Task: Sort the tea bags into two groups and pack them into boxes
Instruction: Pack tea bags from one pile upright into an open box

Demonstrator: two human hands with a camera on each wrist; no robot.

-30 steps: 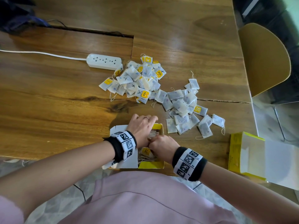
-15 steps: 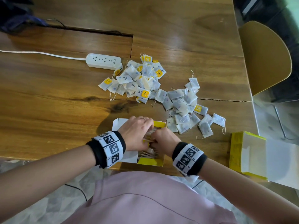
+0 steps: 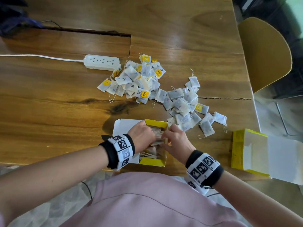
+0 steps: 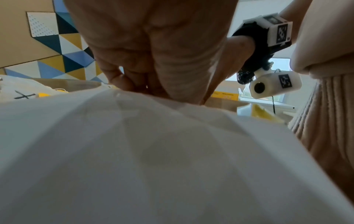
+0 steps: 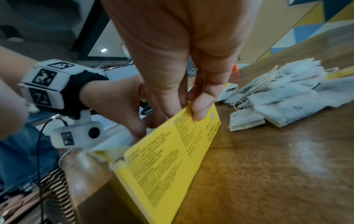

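An open yellow box (image 3: 156, 124) stands at the table's near edge, partly filled with upright tea bags (image 3: 151, 153). My left hand (image 3: 144, 135) reaches in from the left over the white flap (image 4: 153, 151). Its fingers curl down onto the bags inside, fingertips hidden. My right hand (image 3: 174, 140) pinches the box's right wall (image 5: 172, 151), thumb (image 5: 199, 109) outside and fingers inside. Beyond the box lie two loose heaps: X-marked bags with yellow tags (image 3: 139, 79) and plainer bags (image 3: 183, 104).
A second yellow box (image 3: 249, 151) with an open white lid lies at the right, near the table's corner. A white power strip (image 3: 101, 61) and its cable lie behind the X-marked heap. A yellow chair (image 3: 265, 51) stands past the right edge.
Both hands stayed in the box. My left forearm swung out to the left, and my right hand shifted from the box's near part to its right wall.
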